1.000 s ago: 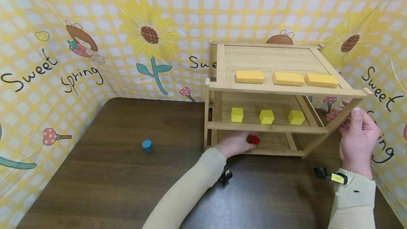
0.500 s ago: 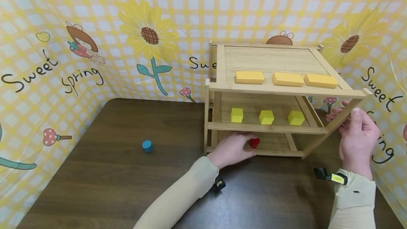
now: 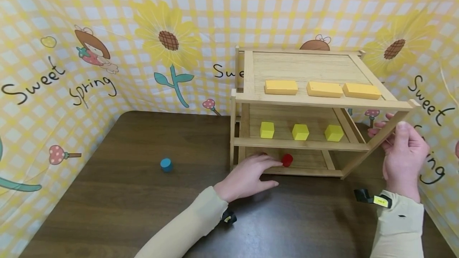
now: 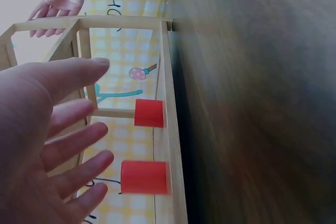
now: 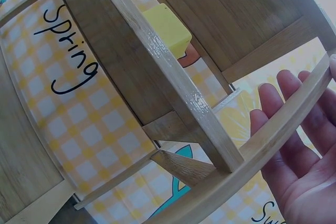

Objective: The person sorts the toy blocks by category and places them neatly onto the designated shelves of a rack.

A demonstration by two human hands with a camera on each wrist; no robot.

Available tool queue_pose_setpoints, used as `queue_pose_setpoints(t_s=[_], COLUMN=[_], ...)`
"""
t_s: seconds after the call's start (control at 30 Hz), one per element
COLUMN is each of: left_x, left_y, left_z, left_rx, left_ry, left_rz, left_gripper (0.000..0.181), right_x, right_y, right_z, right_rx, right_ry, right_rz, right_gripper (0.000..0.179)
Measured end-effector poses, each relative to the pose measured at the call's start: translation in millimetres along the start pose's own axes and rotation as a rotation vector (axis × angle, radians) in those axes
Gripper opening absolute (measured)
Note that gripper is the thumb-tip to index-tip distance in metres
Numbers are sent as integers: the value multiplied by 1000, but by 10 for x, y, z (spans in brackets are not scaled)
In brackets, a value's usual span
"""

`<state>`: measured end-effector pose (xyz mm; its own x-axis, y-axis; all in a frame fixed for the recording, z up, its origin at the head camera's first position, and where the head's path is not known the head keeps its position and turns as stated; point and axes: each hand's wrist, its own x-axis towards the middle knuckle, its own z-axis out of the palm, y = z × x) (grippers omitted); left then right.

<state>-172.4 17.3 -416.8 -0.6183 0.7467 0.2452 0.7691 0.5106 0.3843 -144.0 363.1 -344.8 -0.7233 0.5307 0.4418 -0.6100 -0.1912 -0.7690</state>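
Observation:
My left hand (image 3: 249,176) is stretched out before the lowest tier of a three-tier wooden shelf (image 3: 305,143), fingers spread and holding nothing. Its fingertips overlap a red cylinder (image 3: 287,160) in the head view; the left wrist view shows a gap between them. Two red cylinders stand out there, a farther one (image 4: 149,113) and a nearer one (image 4: 144,177); the hand mostly hides one in the head view. My right hand (image 3: 405,154) holds the shelf's front right post (image 5: 283,121), thumb on one side and fingers around behind it.
Three yellow cubes (image 3: 300,132) line the middle tier. Along the front of the top tier lie three orange-yellow blocks (image 3: 324,89). A blue cylinder (image 3: 166,165) stands on the dark table (image 3: 118,194) to the left. Patterned cloth (image 3: 201,19) surrounds the table.
The left hand has released the red cylinder, spread its fingers and drawn back left and toward me. That cylinder stays on the lowest tier. My right hand has kept its place.

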Motion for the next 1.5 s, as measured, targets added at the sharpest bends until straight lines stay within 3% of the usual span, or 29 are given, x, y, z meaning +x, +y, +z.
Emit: queue_pose_setpoints(t_s=[0.17,0.37,0.73,1.1,1.5], left_x=[-222,-489,-949,-1210,-1435], left_y=[-86,-206,-419,-616,-966], left_z=[-72,-122,-261,-388,-631], left_rx=[-47,-71,-101,-46,13], left_ry=[3,12,51,149,226], left_rz=[34,29,-49,-116,-255], left_gripper=[44,42,40,38,44], right_x=[1,4,14,11,8], right_y=[0,10,17,37,26], right_z=[6,5,3,-10,-10], right_rx=[-19,0,-8,16,25], right_ry=[2,-1,-16,-15,-8], right_rz=[16,7,-1,-11,-11], right_gripper=[47,46,47,45,46])
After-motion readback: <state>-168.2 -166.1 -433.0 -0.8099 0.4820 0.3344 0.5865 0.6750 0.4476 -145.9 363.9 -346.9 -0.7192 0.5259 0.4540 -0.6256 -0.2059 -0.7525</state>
